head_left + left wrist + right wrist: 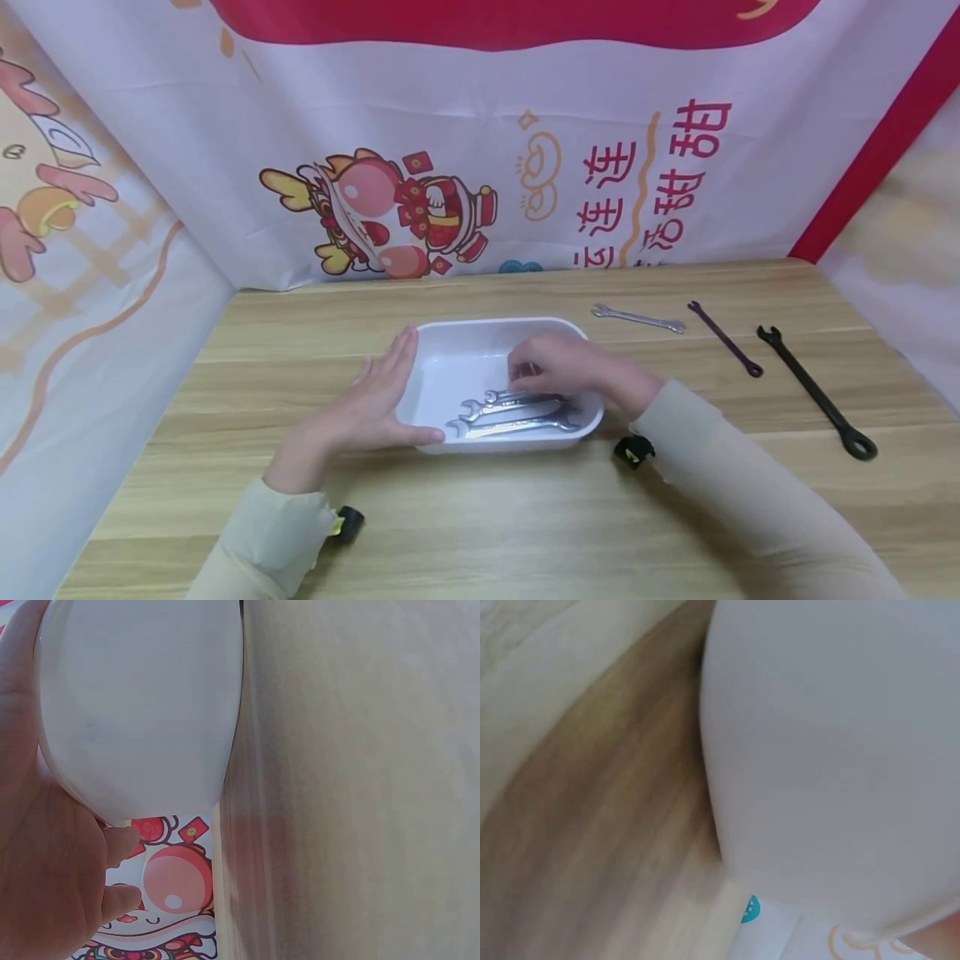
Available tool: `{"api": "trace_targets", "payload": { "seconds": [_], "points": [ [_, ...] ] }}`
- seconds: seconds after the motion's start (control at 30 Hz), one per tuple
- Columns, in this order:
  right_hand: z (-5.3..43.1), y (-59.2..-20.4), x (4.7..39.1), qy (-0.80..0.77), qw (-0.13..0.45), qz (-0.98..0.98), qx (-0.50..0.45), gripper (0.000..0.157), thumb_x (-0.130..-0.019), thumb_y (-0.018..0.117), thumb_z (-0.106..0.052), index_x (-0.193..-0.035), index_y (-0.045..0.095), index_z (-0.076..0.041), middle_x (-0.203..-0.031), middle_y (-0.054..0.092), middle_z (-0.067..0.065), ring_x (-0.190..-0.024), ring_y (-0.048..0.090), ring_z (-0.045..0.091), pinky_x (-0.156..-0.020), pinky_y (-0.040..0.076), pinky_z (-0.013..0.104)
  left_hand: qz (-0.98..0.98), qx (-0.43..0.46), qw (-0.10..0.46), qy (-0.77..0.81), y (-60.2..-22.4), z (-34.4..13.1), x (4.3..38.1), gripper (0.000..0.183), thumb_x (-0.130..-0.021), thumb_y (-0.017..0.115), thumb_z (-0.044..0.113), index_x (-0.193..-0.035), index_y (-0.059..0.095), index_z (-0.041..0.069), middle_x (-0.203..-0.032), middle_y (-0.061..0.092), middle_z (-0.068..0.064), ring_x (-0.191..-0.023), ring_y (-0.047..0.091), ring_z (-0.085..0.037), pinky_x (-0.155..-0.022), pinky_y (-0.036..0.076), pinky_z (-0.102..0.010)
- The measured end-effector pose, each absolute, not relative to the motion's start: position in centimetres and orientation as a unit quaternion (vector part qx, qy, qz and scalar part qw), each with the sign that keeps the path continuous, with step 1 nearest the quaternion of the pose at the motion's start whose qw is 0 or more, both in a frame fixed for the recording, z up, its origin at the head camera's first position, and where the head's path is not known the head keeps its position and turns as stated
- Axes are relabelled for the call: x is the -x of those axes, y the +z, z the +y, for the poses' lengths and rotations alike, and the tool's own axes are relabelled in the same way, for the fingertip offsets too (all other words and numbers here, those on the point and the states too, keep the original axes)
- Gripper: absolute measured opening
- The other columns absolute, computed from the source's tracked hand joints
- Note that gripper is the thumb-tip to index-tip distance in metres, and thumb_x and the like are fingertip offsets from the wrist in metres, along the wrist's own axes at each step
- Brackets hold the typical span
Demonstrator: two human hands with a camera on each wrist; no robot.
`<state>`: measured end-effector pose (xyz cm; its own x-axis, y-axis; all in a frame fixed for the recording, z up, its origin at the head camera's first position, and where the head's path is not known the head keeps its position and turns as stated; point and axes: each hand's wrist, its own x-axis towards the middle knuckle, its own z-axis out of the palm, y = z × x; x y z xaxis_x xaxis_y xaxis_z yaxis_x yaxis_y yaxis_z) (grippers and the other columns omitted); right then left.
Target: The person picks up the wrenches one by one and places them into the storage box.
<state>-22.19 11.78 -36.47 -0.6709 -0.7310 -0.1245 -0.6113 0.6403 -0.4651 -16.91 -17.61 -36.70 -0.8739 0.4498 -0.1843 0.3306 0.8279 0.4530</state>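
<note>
The right-hand grip (558, 364) reaches down inside the tray's 2 o'clock part, fingers curled over the smallest wrench; I cannot tell whether they pinch it. The left-hand grip (375, 408) is wide, its extended fingers along the tray's 9 o'clock end and its thumb by the near rim at about 8.

The white tray (450, 379) sits on the bench (495, 517). In it, toward 6 o'clock, lie at least 3 silver wrenches (513, 406), roughly side by side, with open ends toward 9.

Outside the tray, a slim silver wrench (639, 318) lies at 2 o'clock, a purple wrench (724, 337) just short of 3, and a longer black wrench (812, 387) farthest out at 3. Printed cloth (420, 108) hangs at 12.
</note>
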Motion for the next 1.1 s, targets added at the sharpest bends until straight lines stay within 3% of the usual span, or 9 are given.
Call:
{"api": "trace_targets", "payload": {
  "seconds": [0.3,0.67,1.1],
  "points": [
    [12.9,-35.7,22.3,-0.213,0.128,0.895,0.37,0.008,-0.093,0.07,-0.025,-0.091,0.074,-0.018,-0.076,0.063,-0.01,-0.072,0.057,0.008,-0.071,0.051,0.026,0.945,-0.205,0.144,0.209,-36.7,-17.7,16.9,0.136,-0.071,0.075,0.07,-0.159,-0.013,0.015,-0.168,-0.015,-0.001,-0.157,-0.008,-0.024,-0.123,0.0,-0.061],
    [14.8,-33.4,22.5,-0.243,0.105,0.902,0.342,0.016,-0.096,0.066,-0.022,-0.107,0.073,-0.013,-0.091,0.069,-0.006,-0.084,0.062,0.01,-0.076,0.055,0.027,0.946,-0.206,0.142,0.207,-36.7,-17.7,16.9,0.135,-0.072,0.074,0.07,-0.159,-0.013,0.016,-0.168,-0.016,0.0,-0.157,-0.008,-0.023,-0.123,0.002,-0.061],
    [17.7,-31.7,23.8,-0.245,0.043,0.911,0.33,0.015,-0.096,0.066,-0.017,-0.109,0.07,-0.012,-0.099,0.069,-0.001,-0.088,0.062,0.014,-0.077,0.055,0.03,0.947,-0.205,0.143,0.203,-36.6,-17.6,16.9,0.135,-0.071,0.074,0.07,-0.159,-0.013,0.016,-0.168,-0.015,0.0,-0.157,-0.007,-0.023,-0.123,0.003,-0.062]
  ]
}}
